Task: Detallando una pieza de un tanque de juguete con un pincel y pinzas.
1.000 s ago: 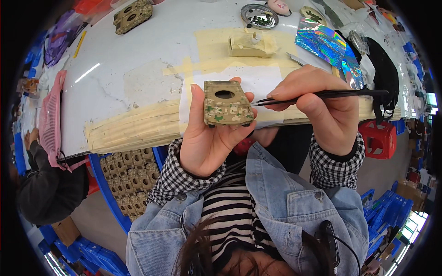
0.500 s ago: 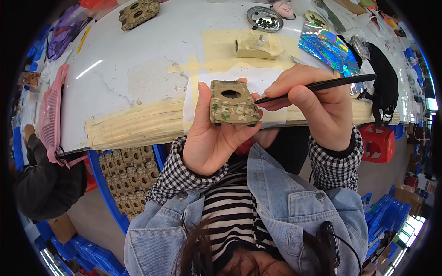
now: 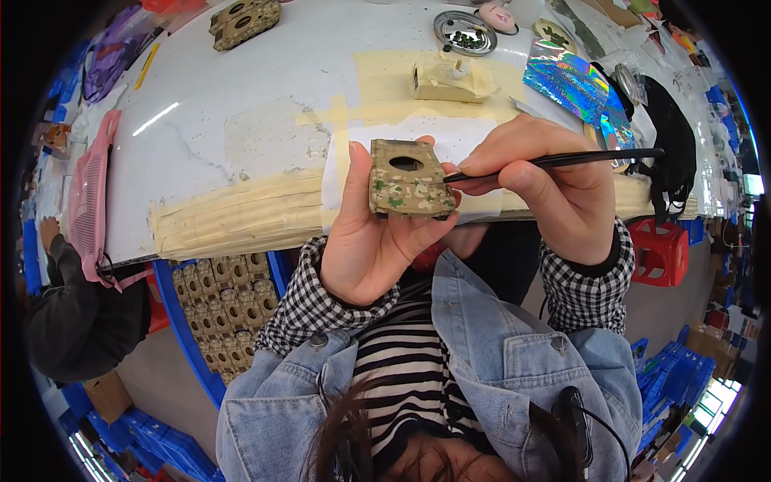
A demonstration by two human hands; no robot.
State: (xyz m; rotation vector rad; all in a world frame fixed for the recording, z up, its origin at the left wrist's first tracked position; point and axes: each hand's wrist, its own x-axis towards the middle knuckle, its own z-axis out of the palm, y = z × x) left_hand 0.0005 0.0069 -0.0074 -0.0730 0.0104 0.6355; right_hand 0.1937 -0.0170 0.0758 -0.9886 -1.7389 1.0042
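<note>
My left hand (image 3: 371, 241) holds a small tan toy tank hull (image 3: 408, 180) with green and brown camouflage spots and a round hole on top. It is raised in front of the table edge. My right hand (image 3: 552, 191) pinches a thin black paintbrush (image 3: 562, 160) whose tip touches the hull's right side. Both sleeves are black-and-white check under a denim jacket.
The white table (image 3: 241, 96) has masking tape along its front edge. On it lie an unpainted tan tank part (image 3: 443, 80), a painted hull (image 3: 244, 19), a round metal paint tray (image 3: 464, 32) and holographic sheets (image 3: 572, 80). Below left a blue crate (image 3: 225, 305) holds several tan hulls. A red stool (image 3: 662, 251) stands right.
Both hands have shifted slightly up and right with the hull and brush. The brush handle has tilted a little, its tip staying at the hull's right side.
</note>
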